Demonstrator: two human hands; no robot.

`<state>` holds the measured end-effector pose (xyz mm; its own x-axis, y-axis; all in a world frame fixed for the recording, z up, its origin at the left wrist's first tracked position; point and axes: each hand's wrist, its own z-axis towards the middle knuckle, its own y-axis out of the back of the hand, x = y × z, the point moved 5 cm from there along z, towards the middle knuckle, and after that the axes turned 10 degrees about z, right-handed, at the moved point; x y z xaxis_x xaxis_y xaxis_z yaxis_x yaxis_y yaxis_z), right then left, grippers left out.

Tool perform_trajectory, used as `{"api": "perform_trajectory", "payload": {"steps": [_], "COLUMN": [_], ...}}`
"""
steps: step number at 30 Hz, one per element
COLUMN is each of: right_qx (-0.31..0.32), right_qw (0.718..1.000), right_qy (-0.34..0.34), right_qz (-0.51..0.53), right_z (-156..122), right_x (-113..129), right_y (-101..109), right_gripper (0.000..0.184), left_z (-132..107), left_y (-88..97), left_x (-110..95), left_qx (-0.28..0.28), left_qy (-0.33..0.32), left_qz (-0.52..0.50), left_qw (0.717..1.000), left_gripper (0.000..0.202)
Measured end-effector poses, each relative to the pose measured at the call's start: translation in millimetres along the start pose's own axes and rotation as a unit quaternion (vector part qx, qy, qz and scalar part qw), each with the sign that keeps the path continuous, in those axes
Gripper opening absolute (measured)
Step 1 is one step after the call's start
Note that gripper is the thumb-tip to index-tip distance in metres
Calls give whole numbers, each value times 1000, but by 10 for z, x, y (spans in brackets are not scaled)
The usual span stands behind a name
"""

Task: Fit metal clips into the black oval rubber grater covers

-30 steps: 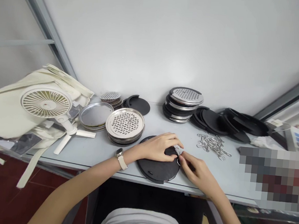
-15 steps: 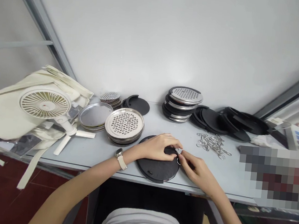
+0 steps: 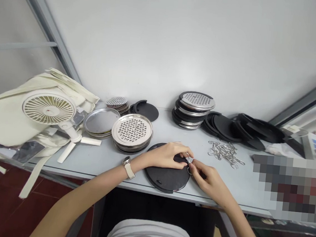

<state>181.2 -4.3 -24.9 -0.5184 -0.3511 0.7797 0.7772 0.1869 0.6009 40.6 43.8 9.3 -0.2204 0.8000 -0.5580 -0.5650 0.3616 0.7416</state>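
Note:
A black round grater holder (image 3: 166, 177) lies flat at the table's front edge. My left hand (image 3: 170, 156) rests across its far part, fingers curled over the right-hand rim and closed on it. At that rim is a small metal wire clip (image 3: 189, 167), with a rounded loop showing. My right hand (image 3: 204, 179) pinches this clip between thumb and fingers, right beside my left fingertips. The joint between clip and holder is partly hidden by my fingers. A pile of similar wire clips (image 3: 225, 153) lies to the right of my hands.
Perforated metal grater discs (image 3: 132, 131) are stacked on the left, beside plain metal discs (image 3: 102, 120). Behind stands a stack of grater discs in black holders (image 3: 193, 110). More black holders (image 3: 225, 127) lie at the right. A white fan (image 3: 49, 108) rests by cream bags (image 3: 4, 118).
Both hands keep nearly the same place and grip. The metal clip at the holder's rim has shifted very slightly. The surrounding stacks stay put.

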Motion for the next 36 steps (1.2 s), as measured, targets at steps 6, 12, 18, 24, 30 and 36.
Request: {"api": "perform_trajectory", "payload": {"steps": [6,12,18,24,30,36], "right_qx": [-2,0,10,2,-6,-7], "right_qw": [1000,1000,1000,1000,999,999], "right_qy": [-1,4,-6,-7,-5,-18], "right_qz": [-4,2,16,29,32,34], "right_z": [3,8,4,4,1,-10], "right_x": [4,6,1,-14,-52,-111], "right_y": [11,16,1,-1,18,21], "right_gripper": [34,34,34,33,35,36], "left_z": [-6,-8,-8,-4,-8,-17], "left_y": [-7,-14,-7,-11,-9,18], "left_x": [15,26,13,13,18,0], "left_qx": [4,3,1,7,6,-14], "left_qy": [6,10,4,25,22,22], "left_qz": [-10,-16,-10,-15,-3,14], "left_qw": [1000,1000,1000,1000,1000,1000], "left_gripper": [31,31,31,32,31,29]}}
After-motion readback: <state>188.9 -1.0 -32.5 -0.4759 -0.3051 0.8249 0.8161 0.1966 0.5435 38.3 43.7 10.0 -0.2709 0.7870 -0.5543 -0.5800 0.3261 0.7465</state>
